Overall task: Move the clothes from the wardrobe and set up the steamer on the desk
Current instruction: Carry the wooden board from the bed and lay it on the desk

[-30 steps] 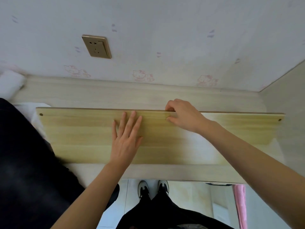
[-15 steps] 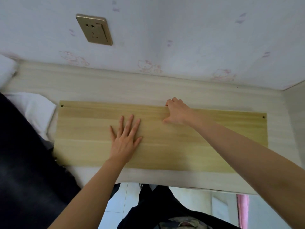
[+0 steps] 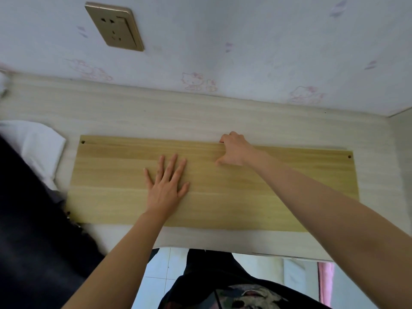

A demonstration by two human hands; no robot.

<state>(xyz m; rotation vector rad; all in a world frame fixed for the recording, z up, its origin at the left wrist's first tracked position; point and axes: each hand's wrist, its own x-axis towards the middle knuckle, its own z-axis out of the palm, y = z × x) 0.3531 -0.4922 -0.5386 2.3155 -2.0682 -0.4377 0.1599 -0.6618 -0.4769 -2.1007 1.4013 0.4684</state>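
Note:
A long yellowish wooden board (image 3: 267,192) lies flat on the pale desk (image 3: 156,112), with a small hole near each far corner. My left hand (image 3: 166,186) rests palm down on the board's middle, fingers spread. My right hand (image 3: 234,150) curls over the board's far edge, fingers hooked on it. A dark garment (image 3: 29,230) covers the desk's left end, with a white cloth (image 3: 38,148) beside it. No steamer is in view.
A brass wall socket (image 3: 114,26) sits on the cartoon-cat wallpaper above the desk. A side panel (image 3: 401,134) closes the desk at the right. Below the front edge are tiled floor (image 3: 160,270), my dark trousers and something pink (image 3: 325,282).
The board's far edge has come down from tilted to lying flat on the desk. Both hands stayed on it, and the view has moved closer.

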